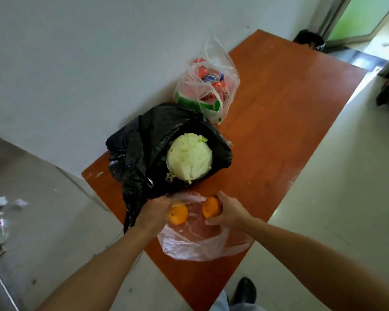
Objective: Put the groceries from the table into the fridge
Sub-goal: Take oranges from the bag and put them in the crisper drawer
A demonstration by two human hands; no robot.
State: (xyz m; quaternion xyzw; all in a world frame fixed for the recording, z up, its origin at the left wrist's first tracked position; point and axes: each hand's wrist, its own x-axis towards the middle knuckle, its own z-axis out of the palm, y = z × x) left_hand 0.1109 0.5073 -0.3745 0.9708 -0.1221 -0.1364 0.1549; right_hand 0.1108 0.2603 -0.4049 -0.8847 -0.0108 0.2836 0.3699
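Left orange (pixel 178 213) and right orange (pixel 210 207), held over the bench (pixel 279 131).
Left hand (pixel 154 212) grips one, right hand (pixel 228 213) cups the other, over a pink bag (pixel 200 243) at 6 o'clock; cabbage (pixel 189 158) sits in a black bag (pixel 139 142) (mouth open) at centre, clear bag of cans (pixel 209 86) at 12 o'clock.

Our two bare forearms rise from the bottom of the frame and converge near its centre. Our left hand (pixel 154 213) curls over the left orange (pixel 178 214); beside it, our right hand (pixel 229 212) grips the right orange (pixel 211 207), thumb lowermost.
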